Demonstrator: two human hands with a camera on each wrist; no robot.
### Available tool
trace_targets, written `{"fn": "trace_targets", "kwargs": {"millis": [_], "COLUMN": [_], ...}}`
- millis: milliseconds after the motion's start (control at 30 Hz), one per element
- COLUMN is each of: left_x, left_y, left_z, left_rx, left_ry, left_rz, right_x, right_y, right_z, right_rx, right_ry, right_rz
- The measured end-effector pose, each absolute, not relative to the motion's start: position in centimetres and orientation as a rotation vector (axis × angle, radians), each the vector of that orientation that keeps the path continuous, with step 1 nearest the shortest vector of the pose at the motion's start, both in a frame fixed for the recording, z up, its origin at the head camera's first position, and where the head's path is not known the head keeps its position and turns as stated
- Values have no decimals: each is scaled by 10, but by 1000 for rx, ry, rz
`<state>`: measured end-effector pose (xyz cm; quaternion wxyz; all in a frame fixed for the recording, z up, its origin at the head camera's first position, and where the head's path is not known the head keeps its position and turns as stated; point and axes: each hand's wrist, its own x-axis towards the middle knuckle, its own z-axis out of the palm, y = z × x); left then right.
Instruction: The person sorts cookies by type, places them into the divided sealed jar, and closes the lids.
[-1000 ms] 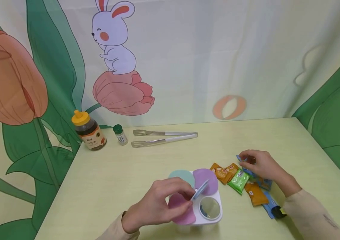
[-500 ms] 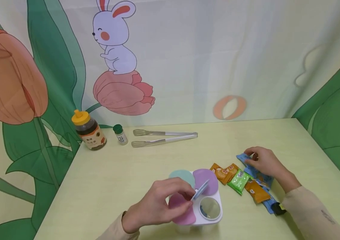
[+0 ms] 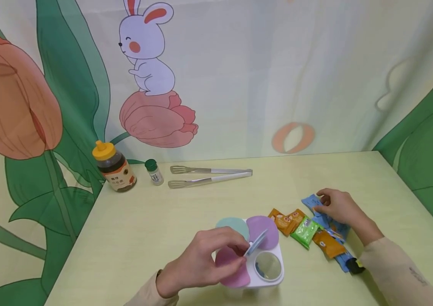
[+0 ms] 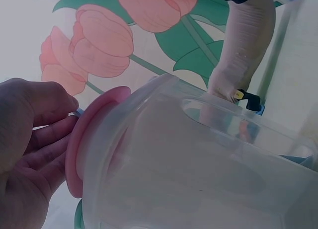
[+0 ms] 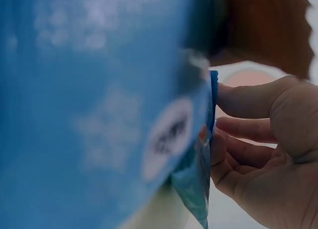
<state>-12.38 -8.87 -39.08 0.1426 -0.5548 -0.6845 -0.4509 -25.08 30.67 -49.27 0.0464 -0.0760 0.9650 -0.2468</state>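
Observation:
My left hand (image 3: 210, 255) pinches the raised light-blue lid (image 3: 256, 241) of a white, clear-sided box (image 3: 254, 278). Under that lid a round opening (image 3: 268, 266) shows, with something dark blue inside. Teal (image 3: 233, 227), purple (image 3: 263, 231) and pink (image 3: 233, 267) lids lie flat on the box top. To the right, fingertips of my right hand (image 3: 340, 206) touch a blue packet (image 3: 310, 203) on a small pile; in the right wrist view another blue packet (image 5: 89, 110) fills the left side. A green packet (image 3: 305, 231) and several orange packets (image 3: 329, 244) lie beside it.
Tongs (image 3: 212, 176) lie at the back of the table (image 3: 136, 238). A small green-capped shaker (image 3: 154, 172) and a yellow-capped jar (image 3: 116, 168) stand at the back left. A printed curtain (image 3: 231, 76) hangs behind. A black object (image 3: 355, 265) lies by the right sleeve.
My right hand has drawn back slightly to the right, baring more of the blue packet. Packets in the pile have shifted a little. My left hand stays still with the lid.

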Motion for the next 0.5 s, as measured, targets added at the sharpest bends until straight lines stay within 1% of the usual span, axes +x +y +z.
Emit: {"fn": "trace_targets", "kwargs": {"millis": [500], "left_x": [-125], "left_y": [-89], "left_z": [-390], "left_rx": [-1610], "left_ry": [-1975], "left_rz": [-1292], "right_x": [-252], "right_y": [303], "right_z": [-492], "right_rx": [-242], "right_ry": [2927], "right_rz": [-784]}}
